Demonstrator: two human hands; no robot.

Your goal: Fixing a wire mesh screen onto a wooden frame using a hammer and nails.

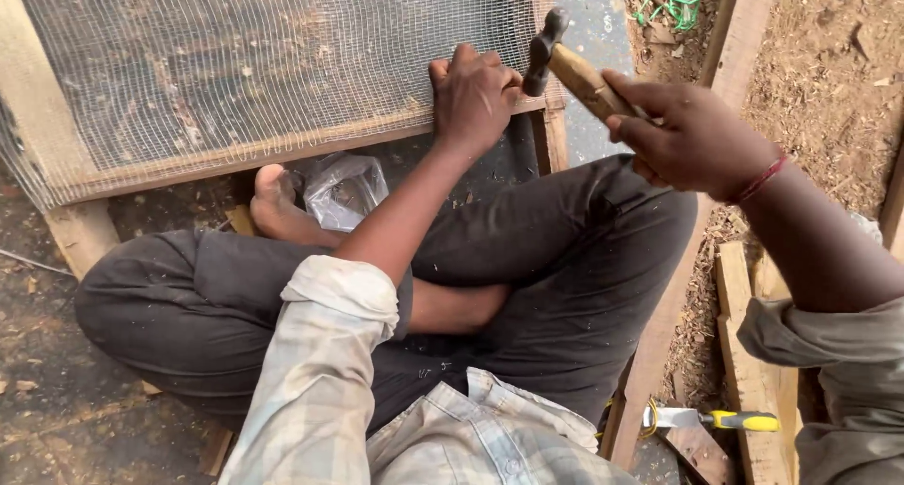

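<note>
The left hand (474, 97) is pressed against the wire mesh (282, 61) at the lower rail of a wooden frame (282, 146), its fingers curled together; something small may be pinched between them at the rail, though this cannot be made out from above. A hammer (565, 61) is held in the right hand (692, 137), the fingers wrapped tightly round the wooden handle, and the dark metal head is poised just beside the left knuckles, close above the rail. The frame is propped on the ground before the crossed legs, with a bare foot (273, 202) and a crumpled clear plastic bag (344, 188) just under it. A yellow-handled tool (716, 419) lies among planks (753, 353) to the right, well apart from both hands.

The main hazard is judged to be the closeness of hammer head and left fingers: a glancing or slightly misaimed blow could land on the knuckles. The mesh could also be dented or torn if the rail is missed, and the propped frame might shift under impact
</note>
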